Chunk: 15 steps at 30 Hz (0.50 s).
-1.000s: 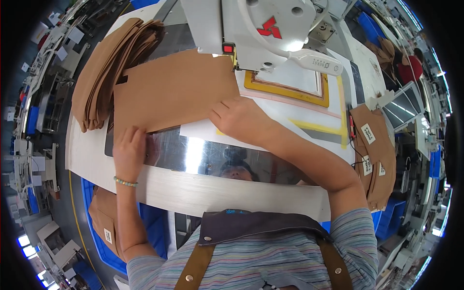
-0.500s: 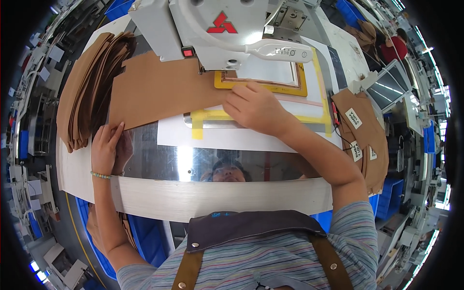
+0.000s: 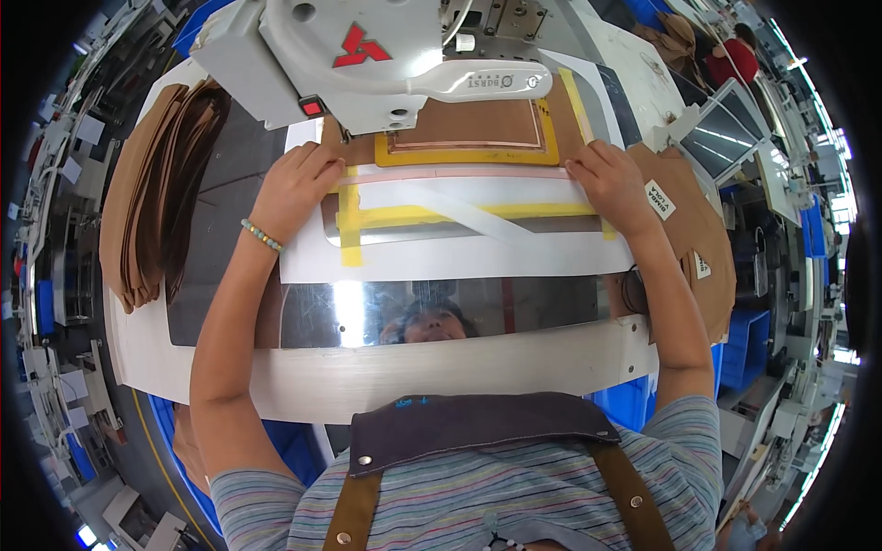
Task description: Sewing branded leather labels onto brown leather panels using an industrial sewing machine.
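Observation:
A brown sheet (image 3: 574, 115) of leather-like material lies under the yellow clamp frame (image 3: 469, 156) of a sewing machine. Brown also shows through the frame's opening. At the sheet's left near corner, my left hand (image 3: 299, 188) has its fingers curled together on the edge. My right hand (image 3: 613, 186) pinches the right near corner, beyond the frame. The fingertips of both hands partly cover the edges they hold. Over the frame hangs the white machine head (image 3: 354, 64), with a long white handheld-shaped attachment (image 3: 491, 81) across its front. Its needle area is mostly hidden.
A thick stack of brown pieces (image 3: 152, 197) stands on the left. Brown pieces with white labels (image 3: 694, 230) lie at the right. White paper with yellow tape (image 3: 441, 216) covers part of the shiny metal plate (image 3: 459, 308). Blue bins (image 3: 744, 344) sit below the table.
The brown sheet has moved right, under the yellow frame. My left hand has travelled up and right with it; my right hand has shifted right to its other corner.

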Motion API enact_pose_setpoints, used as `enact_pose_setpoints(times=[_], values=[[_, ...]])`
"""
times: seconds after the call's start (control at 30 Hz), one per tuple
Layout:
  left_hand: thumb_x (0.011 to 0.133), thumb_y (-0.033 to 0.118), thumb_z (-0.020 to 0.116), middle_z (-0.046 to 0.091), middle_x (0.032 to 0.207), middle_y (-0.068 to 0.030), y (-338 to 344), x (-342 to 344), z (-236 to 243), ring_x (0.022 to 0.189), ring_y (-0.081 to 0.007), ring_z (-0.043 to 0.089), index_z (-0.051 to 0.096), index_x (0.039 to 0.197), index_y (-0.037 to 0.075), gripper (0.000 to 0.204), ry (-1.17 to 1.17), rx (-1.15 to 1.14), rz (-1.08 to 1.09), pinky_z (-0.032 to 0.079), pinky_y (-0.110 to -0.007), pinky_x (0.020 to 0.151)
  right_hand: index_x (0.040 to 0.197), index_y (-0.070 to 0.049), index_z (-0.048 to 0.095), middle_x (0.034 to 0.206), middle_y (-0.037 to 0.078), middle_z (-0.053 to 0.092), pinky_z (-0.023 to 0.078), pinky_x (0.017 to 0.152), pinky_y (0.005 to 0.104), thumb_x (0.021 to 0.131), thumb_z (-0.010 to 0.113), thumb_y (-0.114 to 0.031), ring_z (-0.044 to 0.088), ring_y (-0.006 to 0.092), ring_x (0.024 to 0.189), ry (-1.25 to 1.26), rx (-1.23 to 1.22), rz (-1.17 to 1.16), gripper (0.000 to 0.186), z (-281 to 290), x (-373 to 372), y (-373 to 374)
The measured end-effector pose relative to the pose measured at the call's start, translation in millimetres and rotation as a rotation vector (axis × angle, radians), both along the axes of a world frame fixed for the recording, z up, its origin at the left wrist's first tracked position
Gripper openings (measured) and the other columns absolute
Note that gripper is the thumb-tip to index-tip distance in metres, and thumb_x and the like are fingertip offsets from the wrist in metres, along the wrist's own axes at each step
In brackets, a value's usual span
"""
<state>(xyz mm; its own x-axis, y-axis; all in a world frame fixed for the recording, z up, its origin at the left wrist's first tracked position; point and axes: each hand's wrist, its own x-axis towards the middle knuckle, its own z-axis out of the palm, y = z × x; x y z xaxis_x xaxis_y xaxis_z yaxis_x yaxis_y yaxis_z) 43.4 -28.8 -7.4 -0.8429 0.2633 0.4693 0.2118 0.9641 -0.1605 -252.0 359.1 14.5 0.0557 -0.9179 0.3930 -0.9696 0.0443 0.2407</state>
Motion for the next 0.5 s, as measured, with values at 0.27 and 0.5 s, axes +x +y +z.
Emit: enact_pose_setpoints(times=[0.27, 0.5], values=[[0.092, 0.007, 0.068, 0.067, 0.132, -0.0122, 42.2, 13.6, 0.0, 0.128, -0.0338, 0.060, 0.068, 0.134, 0.005, 0.042, -0.126, 0.179, 0.229, 0.050, -0.045, 0.105, 0.117, -0.003, 0.074, 0.119, 0.007, 0.070, 0.052, 0.099, 0.0442, 0.093, 0.074, -0.019, 0.062, 0.0263, 0.121, -0.154, -0.094, -0.345, 0.028, -7.2, 39.6, 27.1], [0.101, 0.016, 0.066, 0.052, 0.166, -0.0083, 50.1, 20.6, -4.2, 0.156, -0.0373, 0.040, 0.060, 0.153, 0.007, 0.053, -0.254, 0.282, 0.321, 0.033, -0.049, 0.127, 0.138, -0.003, 0.069, 0.149, 0.011, 0.063, 0.034, 0.122, 0.0530, 0.107, 0.062, -0.041, 0.049, 0.0323, 0.146, -0.236, 0.004, -0.478, 0.049, -27.9, 35.6, 46.8]])
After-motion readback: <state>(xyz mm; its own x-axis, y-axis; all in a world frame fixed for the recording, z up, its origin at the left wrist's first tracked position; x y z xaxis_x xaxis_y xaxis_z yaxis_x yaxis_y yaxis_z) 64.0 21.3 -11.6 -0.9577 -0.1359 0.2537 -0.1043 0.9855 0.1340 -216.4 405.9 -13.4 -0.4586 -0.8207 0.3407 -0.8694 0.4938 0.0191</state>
